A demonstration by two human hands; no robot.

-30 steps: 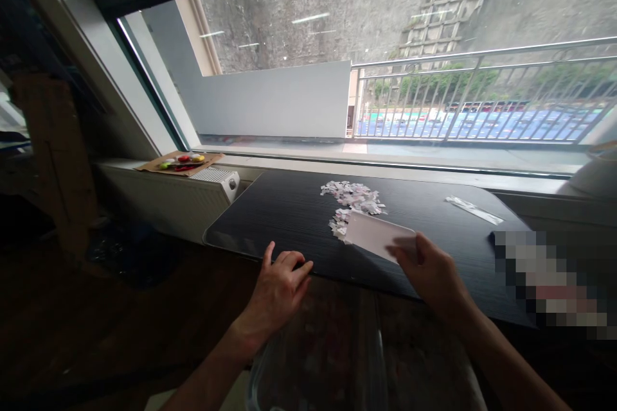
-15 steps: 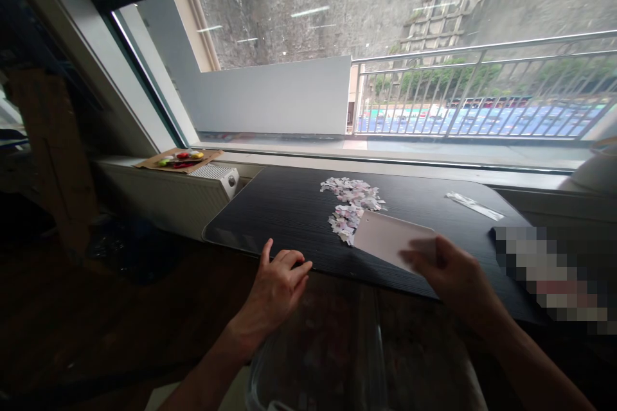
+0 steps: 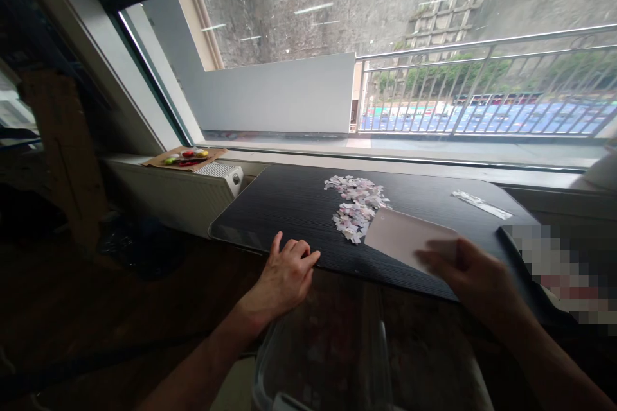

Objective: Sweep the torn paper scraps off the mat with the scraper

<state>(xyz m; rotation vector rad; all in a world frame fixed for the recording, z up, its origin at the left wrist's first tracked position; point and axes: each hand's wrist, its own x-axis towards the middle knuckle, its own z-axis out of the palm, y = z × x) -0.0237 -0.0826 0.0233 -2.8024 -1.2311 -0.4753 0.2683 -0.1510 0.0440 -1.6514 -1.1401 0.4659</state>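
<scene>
In my right hand is a thin, pale, flat scraper-like card with rounded corners and a small hole near one corner. My fingers and thumb close on its right end, and its left edge is beside a pile of small cut paper bits. The pile, white with pinkish marks, lies in two joined clumps on the dark table. At the table's front edge rests my left hand, open, fingers apart and slightly bent, holding nothing.
Below the table edge is a clear plastic bin. A clear strip-like packet lies at the table's right, near a blurred-out object. Left of the table, a radiator carries cardboard with colourful items. A window runs behind.
The view has shifted slightly, moving the scene rightward. My right hand and the card have moved a little further right relative to the paper pile. My left hand stays at the table edge.
</scene>
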